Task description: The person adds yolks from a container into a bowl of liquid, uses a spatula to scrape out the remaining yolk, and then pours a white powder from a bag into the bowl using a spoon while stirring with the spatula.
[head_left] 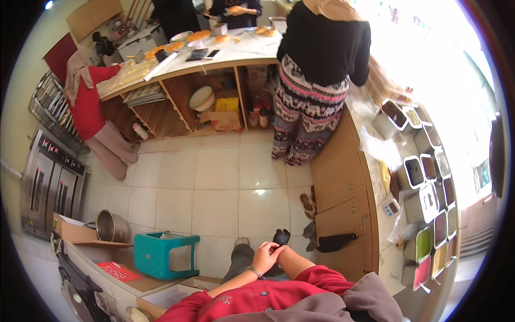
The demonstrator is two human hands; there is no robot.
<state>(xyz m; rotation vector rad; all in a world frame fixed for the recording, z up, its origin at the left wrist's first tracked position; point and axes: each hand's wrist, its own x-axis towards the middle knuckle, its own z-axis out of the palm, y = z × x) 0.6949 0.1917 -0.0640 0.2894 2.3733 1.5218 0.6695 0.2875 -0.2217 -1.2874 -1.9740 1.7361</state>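
Observation:
My left hand, bare and with a metal bracelet or watch at its wrist, pinches at my right wrist. On my right hand is a black glove; its short visible fingers seem slightly apart, with nothing seen in them. The left fingertips touch the glove's cuff, where the bare right forearm begins. Both hands meet in front of my body, over the tiled floor. My red sleeves come in from the lower edge.
A teal plastic stool and a metal pot are at left. A counter at right bears several lidless containers and a small timer. Ahead, people stand around a worktable with bread. An oven is far left.

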